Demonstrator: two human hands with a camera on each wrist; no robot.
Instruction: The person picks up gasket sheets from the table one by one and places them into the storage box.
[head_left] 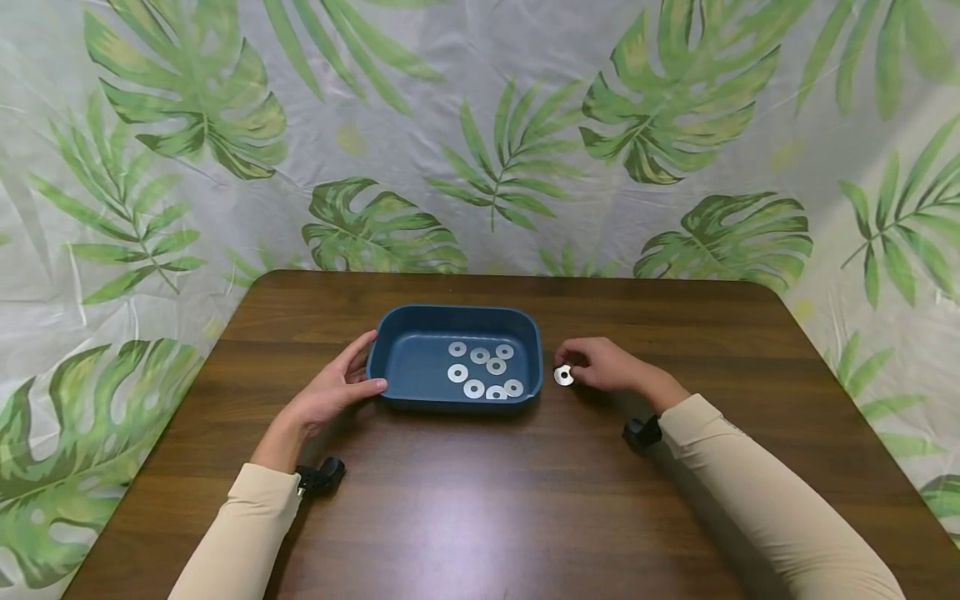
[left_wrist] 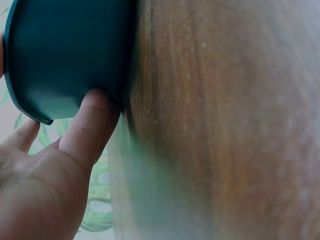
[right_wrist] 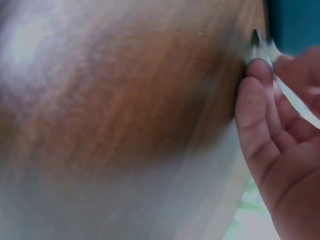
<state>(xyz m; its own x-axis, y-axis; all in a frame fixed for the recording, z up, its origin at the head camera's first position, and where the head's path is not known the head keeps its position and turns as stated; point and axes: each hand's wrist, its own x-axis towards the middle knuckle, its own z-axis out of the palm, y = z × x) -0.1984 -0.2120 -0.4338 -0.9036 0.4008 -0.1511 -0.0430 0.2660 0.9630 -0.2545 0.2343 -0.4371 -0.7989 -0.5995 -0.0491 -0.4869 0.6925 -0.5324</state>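
A dark blue rectangular tray [head_left: 412, 367] rests on the table, with several flat silver washers [head_left: 452, 375] lying in its middle and right part. The left hand [head_left: 330, 396] holds the tray's left end, its thumb at the front corner and its fingers spread along the left side. Close up in the left wrist view, fingertips [left_wrist: 92, 102] press the tray's outer wall [left_wrist: 60, 55]. To the right of the tray, the right hand [head_left: 603, 365] pinches a washer [head_left: 558, 381] between thumb and fingers, close over the table. In the right wrist view the right hand [right_wrist: 280, 130] appears with curled fingers.
The brown wooden table [head_left: 465, 492] has rounded far corners. Behind it hangs a pale cloth [head_left: 525, 50] printed with green leaves. Black wrist cameras sit on the left wrist [head_left: 321, 477] and the right wrist [head_left: 642, 432].
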